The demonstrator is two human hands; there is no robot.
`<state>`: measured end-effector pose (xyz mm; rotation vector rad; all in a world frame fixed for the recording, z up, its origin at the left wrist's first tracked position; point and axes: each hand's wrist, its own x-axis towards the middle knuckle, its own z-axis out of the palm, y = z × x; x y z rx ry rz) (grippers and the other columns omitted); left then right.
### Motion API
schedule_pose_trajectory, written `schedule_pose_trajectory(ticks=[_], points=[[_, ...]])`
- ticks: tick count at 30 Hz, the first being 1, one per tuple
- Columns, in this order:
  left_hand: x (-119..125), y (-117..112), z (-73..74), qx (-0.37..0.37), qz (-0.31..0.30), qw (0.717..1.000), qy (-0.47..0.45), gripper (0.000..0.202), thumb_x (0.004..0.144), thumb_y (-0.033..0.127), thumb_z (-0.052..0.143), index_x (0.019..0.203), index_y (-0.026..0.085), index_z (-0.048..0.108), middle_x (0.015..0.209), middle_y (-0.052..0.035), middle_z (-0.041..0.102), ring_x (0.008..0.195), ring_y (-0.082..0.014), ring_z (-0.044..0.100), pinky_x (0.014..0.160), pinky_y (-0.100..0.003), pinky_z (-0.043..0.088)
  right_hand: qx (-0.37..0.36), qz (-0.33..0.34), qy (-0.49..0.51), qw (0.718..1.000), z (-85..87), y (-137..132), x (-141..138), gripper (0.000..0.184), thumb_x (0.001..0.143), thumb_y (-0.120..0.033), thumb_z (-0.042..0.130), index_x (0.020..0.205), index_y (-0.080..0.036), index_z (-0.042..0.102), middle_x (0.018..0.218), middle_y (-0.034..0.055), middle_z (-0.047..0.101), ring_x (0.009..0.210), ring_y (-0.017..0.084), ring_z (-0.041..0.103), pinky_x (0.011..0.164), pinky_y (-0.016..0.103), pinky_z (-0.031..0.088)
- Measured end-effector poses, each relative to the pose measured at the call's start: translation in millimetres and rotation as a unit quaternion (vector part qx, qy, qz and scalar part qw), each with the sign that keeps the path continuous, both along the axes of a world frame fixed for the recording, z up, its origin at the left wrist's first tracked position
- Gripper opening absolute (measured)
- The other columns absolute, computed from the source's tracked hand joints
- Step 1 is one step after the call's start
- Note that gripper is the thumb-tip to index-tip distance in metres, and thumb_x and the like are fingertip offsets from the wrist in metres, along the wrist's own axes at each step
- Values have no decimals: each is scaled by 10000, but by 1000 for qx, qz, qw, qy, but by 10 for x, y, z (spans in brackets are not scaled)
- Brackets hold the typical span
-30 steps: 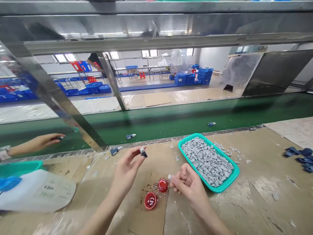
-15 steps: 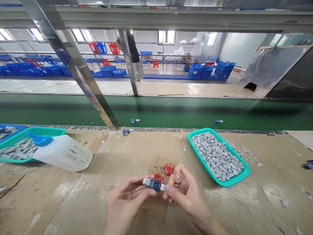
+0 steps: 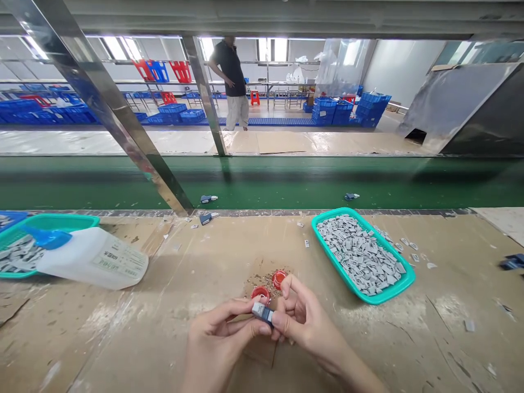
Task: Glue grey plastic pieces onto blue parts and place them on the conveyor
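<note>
Between my two hands, above the cardboard-covered bench, is a small plastic piece (image 3: 262,312), light grey at its left end and dark blue toward the right. My left hand (image 3: 227,333) pinches it between thumb and fingers from the left. The thumb of my right hand (image 3: 303,319) presses on its right end, with the fingers curled behind; that end is hidden. Just beyond lie two red round caps, one nearer (image 3: 261,293) and one farther (image 3: 279,279), among brown crumbs. A green basket (image 3: 373,299) full of small grey pieces stands to the right.
A white bottle with a blue top (image 3: 110,259) lies across another green basket (image 3: 77,220) at left. The green conveyor belt (image 3: 278,185) carries two blue-and-grey pieces. A slanting metal post (image 3: 123,120) rises at left. Beyond the belt stands a person (image 3: 231,76).
My right thumb has moved in against the blue part, covering the light grey tab seen earlier. Pieces on the belt have shifted left. The person behind now shows beside the post.
</note>
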<state>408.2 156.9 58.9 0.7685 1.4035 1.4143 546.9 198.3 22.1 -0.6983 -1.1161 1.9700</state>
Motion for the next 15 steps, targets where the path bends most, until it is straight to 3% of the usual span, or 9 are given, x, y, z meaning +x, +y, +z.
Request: schedule_pose_trajectory(ticks=[4,9,11,12,13,15], points=[[21,16,-19,-16,-16,1000,13,183,529,172,798,699,190,732,767,-23,736,671,-238,699,664,-300,598,-2,-6,-22,1000,7,-11,5,379,780,-400,683,832,-217,356,557,-99,482,529,84,537,543,183,382],[53,73,-62,-26,-61,998,6,355,583,241,789,929,206,717,956,-47,730,897,-281,674,794,-326,572,19,-2,-67,998,112,70,94,280,826,-417,607,847,-208,423,649,-40,571,590,119,567,598,237,432],[51,93,-101,-4,-63,998,28,381,617,270,772,987,213,698,997,-48,720,948,-274,657,858,-329,541,64,-58,-143,986,143,198,278,230,838,-405,584,871,-210,468,687,-13,615,656,151,594,634,261,438],[45,99,-121,8,-55,998,43,396,642,291,755,1026,219,683,1021,-45,712,982,-268,643,890,-327,520,94,-116,-205,967,143,275,408,197,852,-396,561,887,-215,494,723,0,636,700,168,603,653,275,437],[36,103,-139,18,-44,997,58,408,670,314,733,1063,226,666,1048,-42,702,1021,-262,624,918,-322,498,127,-196,-278,932,129,352,556,169,866,-388,535,907,-224,525,783,12,649,749,181,601,669,285,433],[9,108,-168,24,-19,996,88,417,713,358,690,1110,240,635,1090,-31,681,1087,-248,583,951,-300,464,180,-314,-436,824,65,490,863,147,861,-350,533,941,-241,591,873,27,656,817,212,582,692,314,422]])
